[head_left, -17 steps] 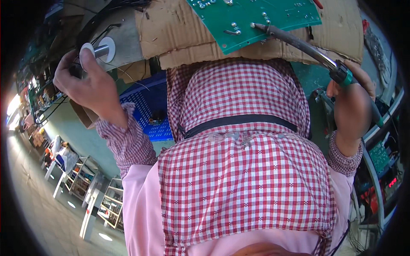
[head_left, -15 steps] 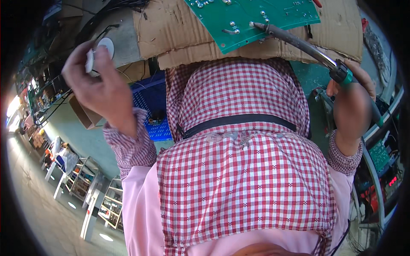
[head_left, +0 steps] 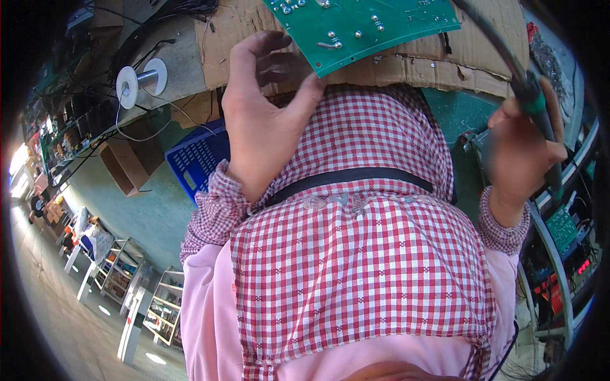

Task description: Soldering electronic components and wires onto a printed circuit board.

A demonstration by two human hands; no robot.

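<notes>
A green circuit board (head_left: 406, 19) with shiny solder blobs lies on a cardboard sheet (head_left: 406, 72). My left hand (head_left: 270, 108) is at the board's near left corner, thumb and fingers apart, with nothing between them; whether the fingertips touch the board I cannot tell. In my right hand (head_left: 518, 149), a soldering iron (head_left: 530, 95) is gripped by its dark handle with a green collar. Its shaft slants up and left over the board's right side, and its tip is out of the frame. A white spool of solder wire (head_left: 147, 79) stands on the bench to the left, a loose strand trailing from it.
Black cables (head_left: 152, 28) lie at the back left. Below the bench edge are a blue plastic crate (head_left: 184, 168) and an open cardboard box (head_left: 124, 168). At the right, a metal rack (head_left: 549, 254) holds another green board (head_left: 562, 228) and a device with a red lit display.
My left hand has left the solder spool and moved right to the board's corner. The soldering iron has lifted off the board, its tip passing out of view.
</notes>
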